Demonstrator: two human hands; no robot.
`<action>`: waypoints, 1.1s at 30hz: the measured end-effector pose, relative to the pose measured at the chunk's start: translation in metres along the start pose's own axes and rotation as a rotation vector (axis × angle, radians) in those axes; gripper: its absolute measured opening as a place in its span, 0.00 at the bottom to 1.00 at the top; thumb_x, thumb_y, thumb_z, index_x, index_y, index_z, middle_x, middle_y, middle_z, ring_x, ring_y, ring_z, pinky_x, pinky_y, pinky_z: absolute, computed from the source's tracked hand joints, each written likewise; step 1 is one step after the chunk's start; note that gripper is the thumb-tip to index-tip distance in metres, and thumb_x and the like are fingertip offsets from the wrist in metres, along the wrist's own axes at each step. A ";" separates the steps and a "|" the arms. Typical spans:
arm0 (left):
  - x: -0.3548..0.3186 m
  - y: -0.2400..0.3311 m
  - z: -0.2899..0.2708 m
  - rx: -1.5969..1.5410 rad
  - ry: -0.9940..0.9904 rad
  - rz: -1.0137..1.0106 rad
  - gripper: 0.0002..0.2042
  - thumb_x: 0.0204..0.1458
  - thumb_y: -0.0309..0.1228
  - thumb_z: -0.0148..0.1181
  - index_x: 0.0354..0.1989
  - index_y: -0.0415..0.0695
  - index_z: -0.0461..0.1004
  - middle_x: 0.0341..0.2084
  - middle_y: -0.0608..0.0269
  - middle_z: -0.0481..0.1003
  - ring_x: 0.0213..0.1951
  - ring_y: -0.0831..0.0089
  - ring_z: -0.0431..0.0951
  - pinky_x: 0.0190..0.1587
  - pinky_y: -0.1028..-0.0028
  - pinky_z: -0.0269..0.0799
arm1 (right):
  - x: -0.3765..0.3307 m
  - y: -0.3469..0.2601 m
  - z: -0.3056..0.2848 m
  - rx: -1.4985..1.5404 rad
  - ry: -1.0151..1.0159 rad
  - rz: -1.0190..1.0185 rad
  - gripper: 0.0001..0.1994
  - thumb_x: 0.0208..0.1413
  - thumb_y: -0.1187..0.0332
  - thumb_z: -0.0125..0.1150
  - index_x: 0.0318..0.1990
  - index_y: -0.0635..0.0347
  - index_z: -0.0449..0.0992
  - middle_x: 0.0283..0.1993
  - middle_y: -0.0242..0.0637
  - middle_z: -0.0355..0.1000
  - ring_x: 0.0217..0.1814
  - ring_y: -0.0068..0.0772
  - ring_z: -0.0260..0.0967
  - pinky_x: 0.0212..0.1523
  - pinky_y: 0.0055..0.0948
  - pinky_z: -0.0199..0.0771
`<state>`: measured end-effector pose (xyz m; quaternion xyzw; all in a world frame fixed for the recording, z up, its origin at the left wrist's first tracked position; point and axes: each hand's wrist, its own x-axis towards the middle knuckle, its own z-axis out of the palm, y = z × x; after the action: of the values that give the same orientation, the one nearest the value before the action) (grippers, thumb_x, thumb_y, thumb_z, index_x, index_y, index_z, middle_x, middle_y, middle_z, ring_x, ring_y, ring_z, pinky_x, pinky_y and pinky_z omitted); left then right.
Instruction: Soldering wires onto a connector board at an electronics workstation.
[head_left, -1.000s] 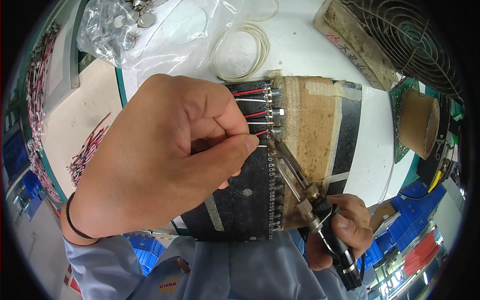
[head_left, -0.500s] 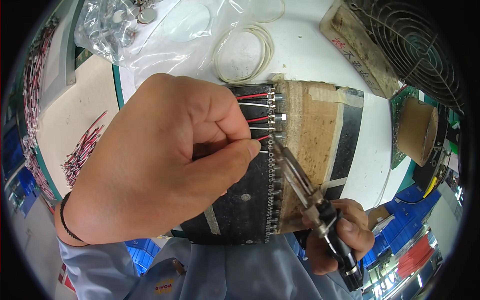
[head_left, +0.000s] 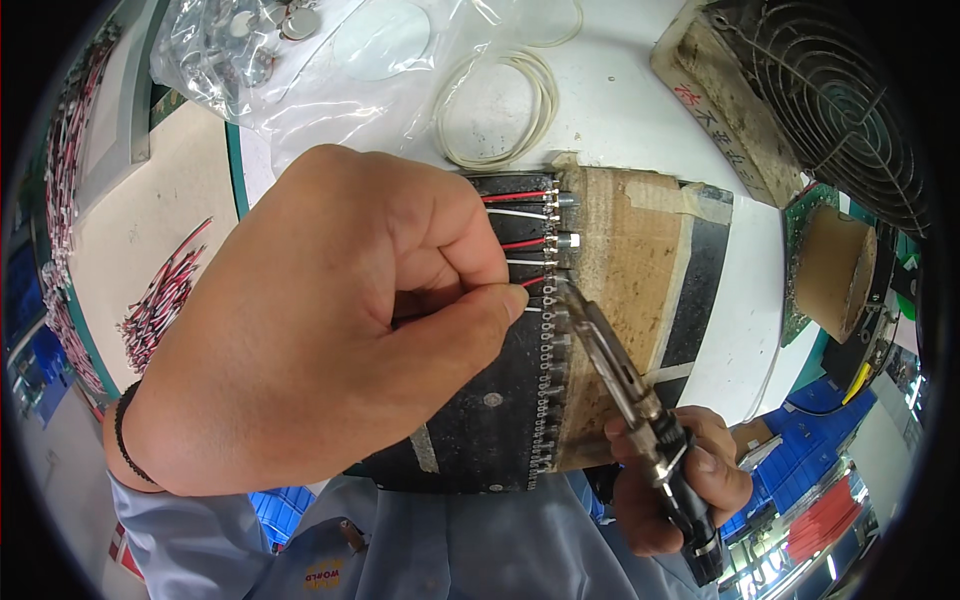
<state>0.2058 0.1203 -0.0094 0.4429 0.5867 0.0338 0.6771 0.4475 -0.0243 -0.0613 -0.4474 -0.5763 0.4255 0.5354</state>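
Observation:
My left hand [head_left: 350, 300] pinches a short red wire [head_left: 534, 282] between thumb and forefinger. The wire's end reaches a metal terminal in the row along the black fixture board [head_left: 480, 440]; a white wire shows just below. In my right hand [head_left: 705, 480] is a soldering iron [head_left: 620, 380] with a black handle. Its tip leans to the upper left and comes to the red wire's end; whether they touch is too small to tell. Farther up the row, red and white wires sit at terminals with small connectors. My left hand hides part of the board.
Cardboard [head_left: 620, 280] covers the fixture's right half. Behind lie a coil of pale wire [head_left: 548, 120] and a plastic bag [head_left: 260, 60] holding metal discs. A fan [head_left: 840, 110] stands far right, near a cardboard spool [head_left: 835, 260]. Bundled red, white and black wires [head_left: 165, 300] lie left.
The whole scene has shifted slightly in view. The iron's tip remains at the same terminal, with its shaft moved a little; my left hand keeps its pinch on the red wire.

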 end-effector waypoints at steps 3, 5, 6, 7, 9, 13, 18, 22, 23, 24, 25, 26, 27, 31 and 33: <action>0.000 -0.001 0.000 0.000 -0.006 0.005 0.06 0.54 0.21 0.61 0.27 0.33 0.73 0.19 0.59 0.77 0.20 0.81 0.76 0.22 0.82 0.71 | -0.004 -0.001 -0.001 -0.020 0.002 0.006 0.28 0.56 0.51 0.65 0.56 0.60 0.65 0.32 0.60 0.72 0.33 0.48 0.77 0.29 0.33 0.82; 0.000 -0.001 -0.001 -0.001 -0.003 -0.017 0.06 0.54 0.21 0.61 0.27 0.33 0.73 0.19 0.59 0.77 0.20 0.81 0.76 0.22 0.82 0.71 | -0.004 0.000 -0.002 -0.026 -0.011 -0.014 0.28 0.57 0.51 0.64 0.57 0.60 0.65 0.33 0.60 0.72 0.33 0.48 0.77 0.29 0.33 0.81; 0.000 -0.002 -0.001 0.012 -0.003 0.006 0.06 0.55 0.22 0.61 0.27 0.33 0.73 0.19 0.60 0.77 0.20 0.81 0.76 0.22 0.82 0.71 | -0.004 0.000 -0.003 -0.029 0.000 -0.016 0.28 0.57 0.51 0.63 0.57 0.60 0.65 0.33 0.60 0.72 0.33 0.47 0.77 0.29 0.33 0.81; -0.001 -0.002 -0.001 0.010 -0.002 -0.006 0.06 0.55 0.22 0.61 0.27 0.33 0.73 0.18 0.60 0.77 0.20 0.81 0.76 0.22 0.82 0.71 | -0.005 0.000 -0.003 -0.032 0.011 -0.019 0.28 0.58 0.51 0.62 0.57 0.60 0.65 0.34 0.59 0.72 0.33 0.47 0.77 0.29 0.33 0.81; 0.000 -0.002 0.000 0.036 -0.004 0.038 0.07 0.55 0.22 0.61 0.27 0.34 0.73 0.18 0.60 0.77 0.20 0.81 0.76 0.22 0.82 0.71 | -0.005 0.000 -0.002 -0.086 0.022 -0.039 0.27 0.59 0.50 0.60 0.56 0.61 0.65 0.34 0.58 0.73 0.33 0.46 0.76 0.30 0.33 0.80; 0.000 -0.003 0.000 0.045 0.001 0.024 0.07 0.55 0.23 0.61 0.27 0.34 0.73 0.18 0.61 0.77 0.19 0.81 0.76 0.22 0.82 0.71 | -0.003 0.000 0.000 -0.194 -0.002 -0.087 0.27 0.60 0.48 0.57 0.56 0.62 0.65 0.35 0.56 0.73 0.32 0.43 0.74 0.31 0.33 0.80; -0.001 0.001 0.000 0.057 -0.005 0.019 0.07 0.55 0.24 0.61 0.28 0.34 0.74 0.18 0.61 0.77 0.19 0.81 0.76 0.22 0.82 0.71 | 0.000 0.002 0.000 -0.212 -0.001 -0.139 0.27 0.61 0.47 0.55 0.55 0.62 0.65 0.33 0.54 0.73 0.32 0.40 0.72 0.29 0.33 0.79; -0.003 0.005 0.001 -0.006 0.002 -0.011 0.07 0.56 0.25 0.62 0.29 0.34 0.74 0.19 0.61 0.77 0.21 0.80 0.76 0.23 0.82 0.71 | 0.000 0.001 -0.002 -0.214 -0.019 -0.136 0.28 0.61 0.46 0.55 0.54 0.63 0.64 0.33 0.55 0.73 0.32 0.41 0.72 0.28 0.32 0.78; -0.003 0.006 0.002 -0.017 0.004 -0.019 0.06 0.56 0.25 0.62 0.30 0.34 0.74 0.20 0.60 0.77 0.21 0.80 0.77 0.24 0.81 0.72 | -0.001 0.001 -0.002 -0.209 -0.011 -0.140 0.28 0.61 0.46 0.55 0.54 0.63 0.64 0.33 0.55 0.73 0.32 0.41 0.72 0.28 0.31 0.78; -0.004 0.006 0.002 -0.039 0.001 0.007 0.06 0.56 0.25 0.62 0.30 0.34 0.74 0.20 0.60 0.77 0.21 0.80 0.77 0.24 0.81 0.72 | -0.002 0.001 -0.001 -0.215 -0.004 -0.136 0.28 0.61 0.46 0.55 0.54 0.63 0.64 0.33 0.55 0.72 0.32 0.41 0.72 0.27 0.30 0.78; -0.004 0.005 0.002 -0.045 0.005 -0.015 0.06 0.57 0.25 0.61 0.31 0.34 0.74 0.20 0.60 0.77 0.22 0.79 0.77 0.24 0.81 0.72 | -0.002 0.001 -0.001 -0.214 0.007 -0.140 0.28 0.61 0.46 0.55 0.54 0.63 0.64 0.33 0.55 0.72 0.32 0.41 0.72 0.27 0.29 0.78; -0.004 0.005 0.002 -0.060 0.006 -0.003 0.06 0.57 0.25 0.61 0.31 0.34 0.74 0.21 0.60 0.77 0.22 0.79 0.77 0.25 0.81 0.73 | -0.003 0.002 0.000 -0.209 0.012 -0.141 0.27 0.61 0.46 0.55 0.54 0.63 0.64 0.33 0.55 0.72 0.32 0.41 0.72 0.27 0.28 0.78; -0.004 0.004 0.003 -0.076 0.006 0.008 0.06 0.57 0.25 0.61 0.32 0.34 0.74 0.21 0.59 0.77 0.22 0.78 0.77 0.25 0.80 0.73 | -0.003 0.002 0.001 -0.203 0.018 -0.142 0.27 0.61 0.47 0.55 0.54 0.63 0.64 0.33 0.55 0.72 0.31 0.41 0.72 0.27 0.28 0.78; -0.004 0.000 0.003 -0.069 0.010 0.044 0.06 0.58 0.25 0.60 0.32 0.34 0.74 0.21 0.59 0.77 0.23 0.78 0.78 0.26 0.80 0.74 | 0.002 -0.001 -0.001 -0.181 -0.036 -0.113 0.26 0.59 0.49 0.59 0.52 0.62 0.66 0.31 0.56 0.72 0.30 0.41 0.73 0.28 0.27 0.77; -0.004 -0.002 0.003 -0.059 0.010 0.057 0.06 0.58 0.25 0.60 0.32 0.34 0.74 0.21 0.59 0.77 0.23 0.78 0.78 0.26 0.80 0.74 | 0.006 -0.003 -0.004 -0.192 -0.097 -0.112 0.25 0.58 0.50 0.61 0.51 0.62 0.67 0.29 0.55 0.72 0.29 0.40 0.73 0.29 0.27 0.76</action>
<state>0.2063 0.1153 -0.0079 0.4392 0.5760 0.0726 0.6856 0.4511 -0.0197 -0.0568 -0.4425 -0.6637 0.3589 0.4846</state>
